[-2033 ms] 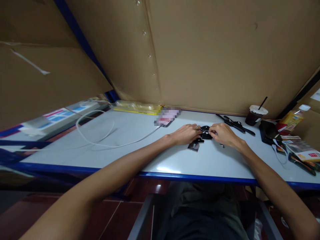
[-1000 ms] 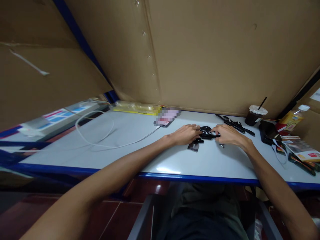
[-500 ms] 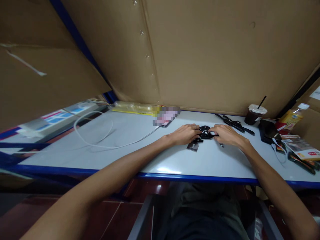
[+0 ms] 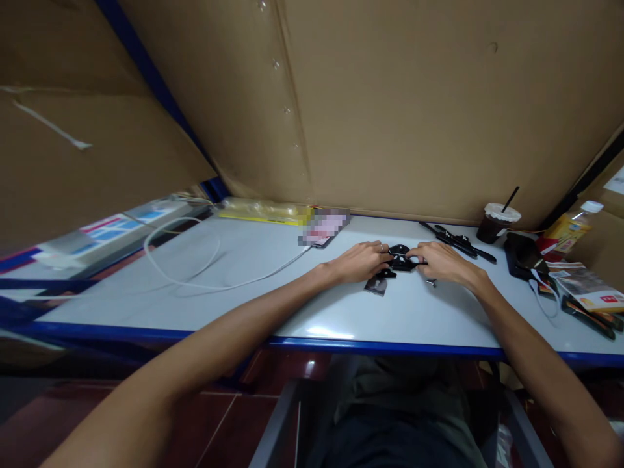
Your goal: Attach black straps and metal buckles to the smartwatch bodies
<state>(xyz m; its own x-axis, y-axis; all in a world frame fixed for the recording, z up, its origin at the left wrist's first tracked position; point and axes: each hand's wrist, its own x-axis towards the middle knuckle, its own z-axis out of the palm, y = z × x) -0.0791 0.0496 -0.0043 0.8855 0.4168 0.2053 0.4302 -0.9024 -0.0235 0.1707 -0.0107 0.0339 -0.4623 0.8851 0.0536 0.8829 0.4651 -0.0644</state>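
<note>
I'm seeing v. little changing in the last half sec, both hands and the things about them sitting as they were; vs. 1 s ago, though, the R hand (image 4: 439, 262) is bringing its fingertips in tighter on the black part (image 4: 402, 262), while the L hand (image 4: 361, 262) is staying put; I'm reading that as fine fingertip work continuing on this one piece, L steadying, R adjusting; the black part is lying btwn the two sets of fingers, L fingers curling narrow over its left end, R fingers closing narrow on its right end, so I'm taking both as holding it, tho' the R thumb's exact hold is hiding from me; a grey flat piece (image 4: 376, 286) is lying just below the L fingertips, a small metal piece (image 4: 431, 283) just below the R fingers; re writing, I'm reading nothing for sure: the packet (image 4: 589, 286), well right of the R fingers, is showing a red logo patch too small to make out; the bottle (image 4: 575, 231) behind it is carrying a yellow label, also illegible; the phone (image 4: 327, 227), beyond the L fingers, is showing only a pixelated screen.
</note>
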